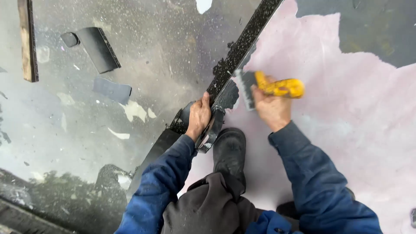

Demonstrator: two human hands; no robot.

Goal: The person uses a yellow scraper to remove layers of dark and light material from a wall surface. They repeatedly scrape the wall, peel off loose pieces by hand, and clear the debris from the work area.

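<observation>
Scraper [264, 89] with yellow handle and dark toothed blade sits in the right hand [272, 109], fingers wrapped tight around the handle. Blade edge rests on the pale pink surface [338, 99], just right of the black strip [242, 45].

Black strip runs diagonally from near left to far right, dividing the wet, reflective dark ground [164, 52] from the pink surface. Its top is speckled with pale flecks and crumbly black bits.

Left hand [199, 116] grips a loosened, curled flap of black material [212, 130] at the strip's near end, fingers closed over its edge; whether the flap is fully detached is hard to tell.

Black boot [229, 149] stands on the pink surface between the two arms, near the flap. Both sleeves are blue.

Far left on the dark ground: a wooden plank [27, 39], a black slab piece [99, 48], a smaller grey scrap [112, 90], and scattered pale chips.
</observation>
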